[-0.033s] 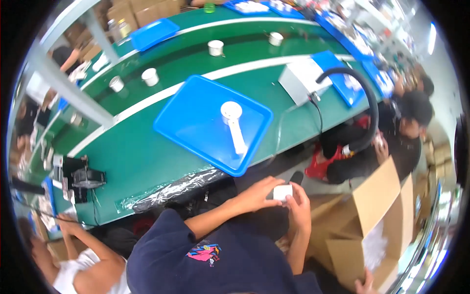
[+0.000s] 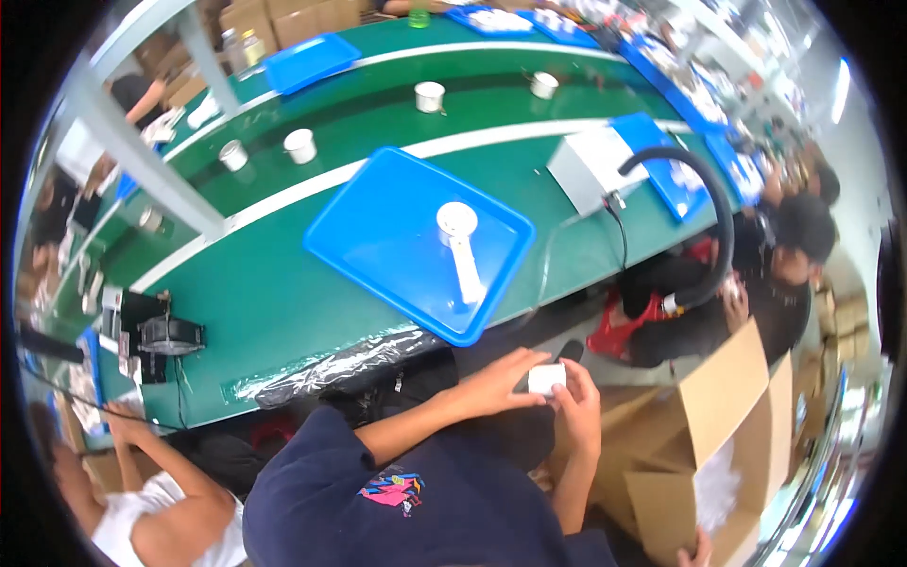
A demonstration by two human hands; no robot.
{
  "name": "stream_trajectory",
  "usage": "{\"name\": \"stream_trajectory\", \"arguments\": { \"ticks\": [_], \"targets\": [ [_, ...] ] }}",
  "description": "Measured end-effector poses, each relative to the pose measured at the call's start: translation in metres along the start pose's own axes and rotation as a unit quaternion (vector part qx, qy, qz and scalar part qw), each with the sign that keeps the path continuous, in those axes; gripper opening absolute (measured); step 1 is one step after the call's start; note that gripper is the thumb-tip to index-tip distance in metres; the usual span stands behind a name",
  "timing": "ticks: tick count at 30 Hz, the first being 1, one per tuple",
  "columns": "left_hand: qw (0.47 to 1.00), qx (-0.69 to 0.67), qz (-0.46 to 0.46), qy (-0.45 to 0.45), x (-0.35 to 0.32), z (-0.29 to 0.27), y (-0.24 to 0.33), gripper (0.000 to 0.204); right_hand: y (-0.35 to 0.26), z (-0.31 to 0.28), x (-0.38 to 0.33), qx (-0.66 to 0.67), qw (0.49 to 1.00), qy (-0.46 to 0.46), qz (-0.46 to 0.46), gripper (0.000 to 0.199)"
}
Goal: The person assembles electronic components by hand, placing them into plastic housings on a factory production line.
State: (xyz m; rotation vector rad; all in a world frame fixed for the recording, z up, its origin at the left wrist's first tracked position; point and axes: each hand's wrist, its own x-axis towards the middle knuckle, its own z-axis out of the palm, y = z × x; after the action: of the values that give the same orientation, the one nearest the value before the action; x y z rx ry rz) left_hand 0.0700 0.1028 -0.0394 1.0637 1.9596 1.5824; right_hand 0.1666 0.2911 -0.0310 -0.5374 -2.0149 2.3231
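In front of my body, off the table's near edge, a small white squarish piece point(image 2: 545, 380) is held between both hands. My left hand point(image 2: 501, 382) grips it from the left side, thumb below and fingers above. From the right, my right hand point(image 2: 579, 406) closes on it, with the thumb pressed on its face. Beyond them on the green table lies a blue tray point(image 2: 378, 236). A white handheld fan-like item point(image 2: 463, 265), with a round head and a straight handle, rests in the tray's right part.
Several white cups point(image 2: 429, 96) stand on the green conveyor behind. A white box point(image 2: 590, 170) and black curved tube point(image 2: 723, 217) are right of the tray. An open carton point(image 2: 661, 501) sits at lower right, a hand on its edge. Co-workers sit on both sides.
The whole view has shifted slightly, so the table and tray appear a little lower and farther right. Both hands keep hold of the white piece, which is tilted a little differently.
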Motion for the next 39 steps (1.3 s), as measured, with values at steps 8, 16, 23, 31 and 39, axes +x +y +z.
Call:
{"name": "stream_trajectory", "arguments": {
  "ticks": [8, 16, 23, 31, 39],
  "targets": [
    [0.991, -0.022, -0.094, 0.096, -0.088, -0.012, -0.089, 0.047, -0.141, 0.083, 0.063, -0.088, 0.956, -0.101, -0.259, 0.055],
    [0.914, -0.208, -0.339, 0.084, -0.134, 0.006, -0.222, 0.070, -0.178, 0.318, 0.251, -0.365, 0.806, -0.258, -0.387, 0.056],
    [0.904, -0.269, -0.308, 0.122, -0.135, 0.035, -0.227, 0.050, -0.094, 0.458, 0.391, -0.525, 0.703, -0.147, -0.456, 0.054],
    [0.898, -0.181, -0.260, 0.305, -0.113, -0.247, -0.151, 0.042, -0.087, 0.441, 0.453, -0.550, 0.697, -0.071, -0.455, 0.058],
    [0.961, -0.090, -0.223, 0.133, -0.062, -0.073, -0.171, 0.033, -0.148, 0.376, 0.345, -0.454, 0.714, -0.234, -0.479, 0.047]
  ]
}}
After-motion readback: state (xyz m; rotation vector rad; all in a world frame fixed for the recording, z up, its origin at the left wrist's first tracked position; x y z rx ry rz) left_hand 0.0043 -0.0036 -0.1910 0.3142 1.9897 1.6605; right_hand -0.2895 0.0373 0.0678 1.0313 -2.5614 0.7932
